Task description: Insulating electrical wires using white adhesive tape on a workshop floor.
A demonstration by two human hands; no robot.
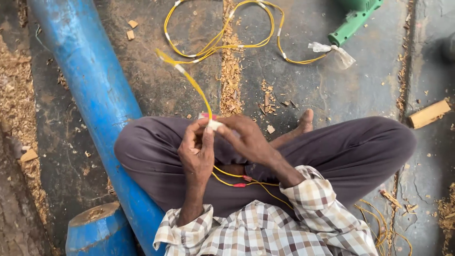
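Note:
I sit cross-legged on the floor in grey trousers. My left hand and my right hand meet above my lap, both pinching a small white piece wrapped on a yellow cable. The cable runs up from my fingers to loops on the floor with several white tape bands. More yellow wire with red ends hangs under my hands across my lap.
A long blue pipe lies along my left side, with a blue cylinder end near my knee. A green power tool lies at the top right. Wood blocks, wood chips and sawdust litter the floor.

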